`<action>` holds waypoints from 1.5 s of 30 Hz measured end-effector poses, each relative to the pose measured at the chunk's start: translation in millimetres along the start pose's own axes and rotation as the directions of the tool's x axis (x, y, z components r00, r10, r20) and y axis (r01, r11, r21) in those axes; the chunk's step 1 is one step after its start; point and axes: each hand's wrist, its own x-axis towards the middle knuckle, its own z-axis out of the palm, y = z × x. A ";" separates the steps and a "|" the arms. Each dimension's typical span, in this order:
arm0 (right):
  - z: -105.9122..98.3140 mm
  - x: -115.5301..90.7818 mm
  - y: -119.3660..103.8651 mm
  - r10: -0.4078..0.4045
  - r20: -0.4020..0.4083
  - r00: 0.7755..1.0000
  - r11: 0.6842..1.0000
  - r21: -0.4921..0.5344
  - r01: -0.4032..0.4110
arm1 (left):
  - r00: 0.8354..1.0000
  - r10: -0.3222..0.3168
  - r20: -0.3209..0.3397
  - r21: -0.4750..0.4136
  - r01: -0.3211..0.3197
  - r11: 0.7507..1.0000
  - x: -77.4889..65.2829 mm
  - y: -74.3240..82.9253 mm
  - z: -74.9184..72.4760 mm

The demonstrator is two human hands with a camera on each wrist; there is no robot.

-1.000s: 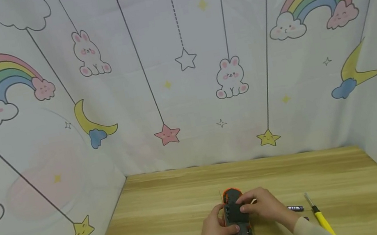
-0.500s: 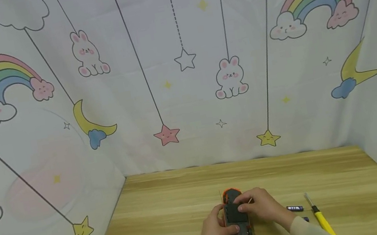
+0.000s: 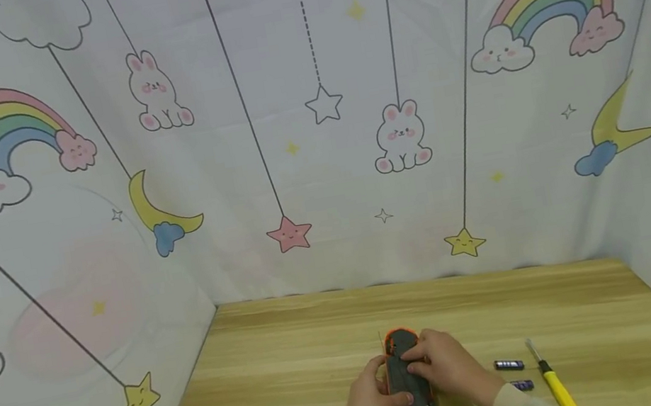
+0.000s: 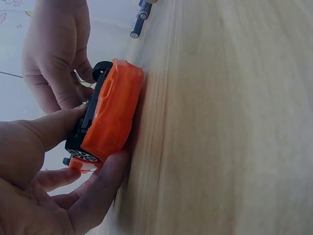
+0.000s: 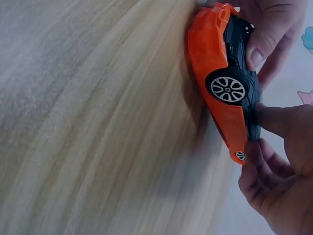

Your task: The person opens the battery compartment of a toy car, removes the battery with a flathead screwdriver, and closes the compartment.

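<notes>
An orange toy car (image 3: 421,394) is upside down close over the wooden table, its black underside facing up. My left hand (image 3: 368,400) grips it from the left, thumb on the underside and fingers along the orange body (image 4: 113,110). At the far half of the underside, my right hand (image 3: 452,365) pinches a black battery cover (image 3: 401,373) between thumb and fingertips. The right wrist view shows that thumb flat on the black surface, with the other fingers curled at the car's side near a silver-spoked wheel (image 5: 228,89). The underside beneath the cover is hidden.
Two batteries, one farther back (image 3: 508,365) and one nearer (image 3: 522,385), lie right of the car by my right forearm. Beyond them rests a yellow-handled screwdriver (image 3: 557,387). White fabric walls (image 3: 335,259) with cartoon prints enclose the table's back and sides.
My right hand has shifted slightly left with the battery cover, which now hides the slots seen at the car's left edge a second ago. My left hand keeps its grip.
</notes>
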 end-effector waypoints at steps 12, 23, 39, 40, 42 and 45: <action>2.8 -9.4 -5.0 -0.169 0.049 0.984 0.945 -0.277 0.176 | 1.000 -0.019 0.021 -0.053 0.021 0.998 3.7 -0.8 -2.6; 9.0 -14.9 4.1 0.245 -0.055 0.968 0.947 0.226 -0.227 | 1.000 -0.008 0.014 -0.091 0.009 0.996 0.1 -1.9 -2.2; 19.8 -15.9 3.7 0.387 -0.015 0.922 0.876 0.319 -0.362 | 0.999 -0.032 -0.021 -0.032 0.032 0.999 9.1 -5.1 -2.2; 19.9 -15.5 3.7 0.390 -0.013 0.921 0.875 0.318 -0.366 | 0.999 -0.035 -0.020 -0.033 0.035 0.999 9.8 -5.1 -2.7; 20.3 -14.8 3.9 0.395 -0.014 0.919 0.873 0.319 -0.370 | 0.999 -0.039 -0.016 -0.036 0.038 0.999 11.7 -5.9 -3.6; 20.4 -14.4 4.4 0.400 -0.024 0.916 0.869 0.326 -0.371 | 0.999 -0.038 -0.012 -0.047 0.037 0.998 13.7 -7.1 -4.5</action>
